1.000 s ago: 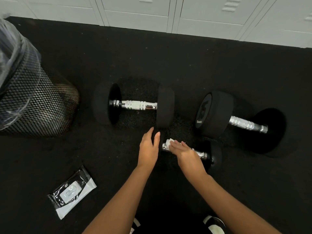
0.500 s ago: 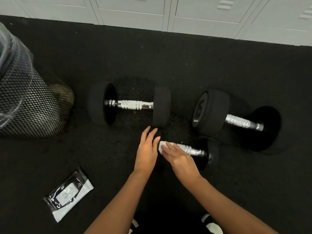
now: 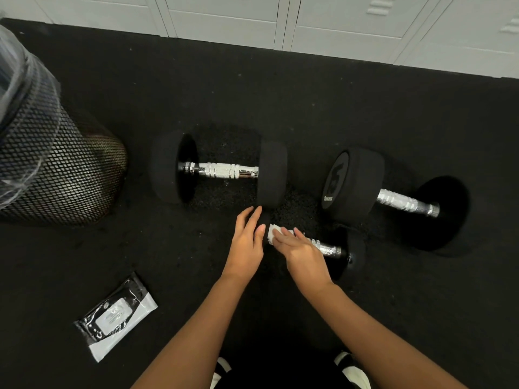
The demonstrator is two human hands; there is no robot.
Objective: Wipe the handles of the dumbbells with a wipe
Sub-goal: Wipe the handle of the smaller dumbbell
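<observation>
The right hand (image 3: pixel 302 254) presses a white wipe (image 3: pixel 271 233) onto the small dumbbell's handle (image 3: pixel 327 247), fingers straight and together; the left hand (image 3: pixel 247 242) steadies its near head, fingers slightly spread; two larger dumbbells (image 3: pixel 219 171) (image 3: pixel 393 199) lie beyond on the floor (image 3: pixel 309 108).

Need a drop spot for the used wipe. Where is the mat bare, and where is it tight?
Bare mat: the wide strip between the lockers and the two big dumbbells; also right of the wipes packet, up to the left forearm. Crowded: around the small dumbbell, where the left hand and the right hand with the wipe sit close under the left big dumbbell.
</observation>
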